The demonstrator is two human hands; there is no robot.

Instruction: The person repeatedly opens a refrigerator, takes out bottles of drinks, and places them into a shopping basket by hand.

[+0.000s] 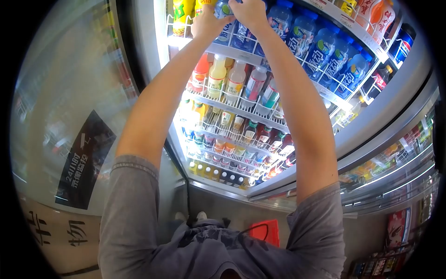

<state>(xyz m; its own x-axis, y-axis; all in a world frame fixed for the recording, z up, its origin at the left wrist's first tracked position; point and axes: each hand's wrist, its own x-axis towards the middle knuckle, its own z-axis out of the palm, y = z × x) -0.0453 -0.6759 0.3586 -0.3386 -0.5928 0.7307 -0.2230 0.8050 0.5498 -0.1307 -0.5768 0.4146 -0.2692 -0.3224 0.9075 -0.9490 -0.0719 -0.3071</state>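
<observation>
Both arms reach up into the lit drinks cooler. At the top edge, my left hand (207, 22) is beside the yellow bottles (183, 16), its thumb stretched across the front of a blue drink bottle (225, 32). My right hand (251, 15) is at the other side of that bottle, with bent fingers pointing left against it. The two hands appear to hold it between them; the topmost fingertips are cut off by the frame. More blue drink bottles (302, 35) stand in rows to the right on the same shelf.
Lower wire shelves (239, 104) hold several rows of juice and tea bottles. An open glass door (60, 107) with a black sticker (86, 160) stands at the left. The cooler's frame (395, 121) curves along the right. A red basket (265, 232) is on the floor.
</observation>
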